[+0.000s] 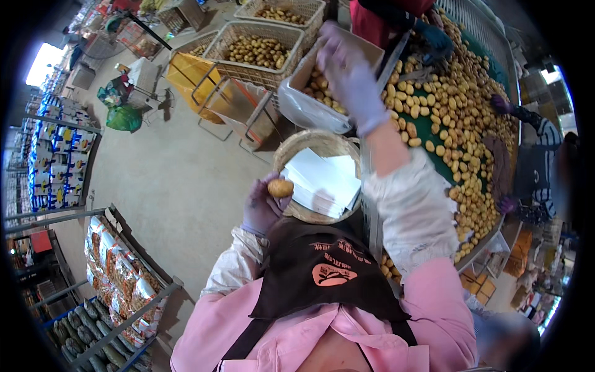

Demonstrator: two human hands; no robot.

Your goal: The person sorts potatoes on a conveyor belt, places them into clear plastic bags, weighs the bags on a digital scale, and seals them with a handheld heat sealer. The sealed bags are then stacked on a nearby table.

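Note:
My left hand, in a purple glove, is closed around a single potato beside the rim of a round woven basket. White sheets of paper or card lie in that basket. My right hand, gloved the same way, reaches out over a box lined with clear plastic. Its fingers are stretched out and a little blurred, with no potato visible in them. Potatoes lie in the box, partly hidden by this hand. At my right, many potatoes cover a green-surfaced sorting table.
Plastic crates of potatoes stand ahead, near a metal frame holding a yellow bag. Across the table, a co-worker's dark gloved hand and another person's purple gloves are among the potatoes. A rack with packed bags stands at left.

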